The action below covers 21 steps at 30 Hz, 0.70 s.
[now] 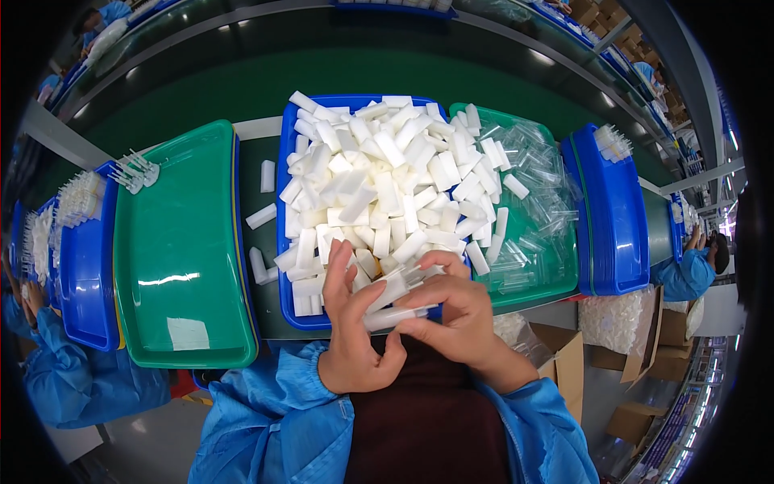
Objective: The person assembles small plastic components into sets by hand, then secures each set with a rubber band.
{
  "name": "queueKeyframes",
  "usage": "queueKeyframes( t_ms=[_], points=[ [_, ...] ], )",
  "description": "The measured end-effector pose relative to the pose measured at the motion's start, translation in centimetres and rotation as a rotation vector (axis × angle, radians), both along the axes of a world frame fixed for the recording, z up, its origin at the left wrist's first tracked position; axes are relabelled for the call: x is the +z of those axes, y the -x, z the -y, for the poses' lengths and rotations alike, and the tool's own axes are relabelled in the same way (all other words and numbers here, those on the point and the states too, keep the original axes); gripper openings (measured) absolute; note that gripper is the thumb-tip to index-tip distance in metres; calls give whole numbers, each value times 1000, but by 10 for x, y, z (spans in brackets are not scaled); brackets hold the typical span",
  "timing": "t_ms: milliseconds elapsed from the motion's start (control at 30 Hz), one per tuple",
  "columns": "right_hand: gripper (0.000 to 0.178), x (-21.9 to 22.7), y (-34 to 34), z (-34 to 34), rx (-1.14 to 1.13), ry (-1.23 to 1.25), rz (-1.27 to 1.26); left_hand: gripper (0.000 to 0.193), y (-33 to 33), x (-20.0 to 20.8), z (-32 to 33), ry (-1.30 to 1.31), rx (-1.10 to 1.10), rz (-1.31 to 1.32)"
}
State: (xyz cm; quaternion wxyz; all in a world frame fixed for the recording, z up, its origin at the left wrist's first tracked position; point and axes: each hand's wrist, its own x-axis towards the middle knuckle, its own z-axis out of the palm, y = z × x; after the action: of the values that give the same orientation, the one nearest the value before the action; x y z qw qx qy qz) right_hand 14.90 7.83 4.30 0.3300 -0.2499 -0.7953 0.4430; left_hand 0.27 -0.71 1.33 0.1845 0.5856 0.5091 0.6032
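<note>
Both hands meet over the near edge of a blue tray [284, 173] heaped with white foam blocks [387, 149]. My left hand [359, 335] pinches the left end of a white foam piece [385, 319], its other fingers raised. On the right, my right hand [451, 315] is closed around clear plastic tubes [413, 277], with thumb and forefinger by the foam piece's right end. How far the foam sits inside a tube cannot be made out. More clear tubes [536, 177] lie in a green tray [556, 278] to the right, partly under spilled foam blocks.
A green tray [181, 250] at left carries a few white pronged parts [135, 172]. Blue trays [609, 218] are stacked at far right. Loose foam blocks [261, 216] lie between the trays. Cardboard boxes [568, 363] stand below right. Co-workers in blue sleeves [689, 274] sit on either side.
</note>
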Motion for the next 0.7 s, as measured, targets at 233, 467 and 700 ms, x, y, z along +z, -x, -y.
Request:
queueKeyframes(
  t_ms=[233,467,700],
  points=[
    [23,-5,-3,6,-32,78,-109,69,2,3,-4,-141,-93,0],
    [17,9,-14,2,4,-327,-21,28,22,11,-8,131,-423,328],
    [21,3,-18,2,-69,-146,12,24,18,9,-10,243,-452,318]
  ],
)
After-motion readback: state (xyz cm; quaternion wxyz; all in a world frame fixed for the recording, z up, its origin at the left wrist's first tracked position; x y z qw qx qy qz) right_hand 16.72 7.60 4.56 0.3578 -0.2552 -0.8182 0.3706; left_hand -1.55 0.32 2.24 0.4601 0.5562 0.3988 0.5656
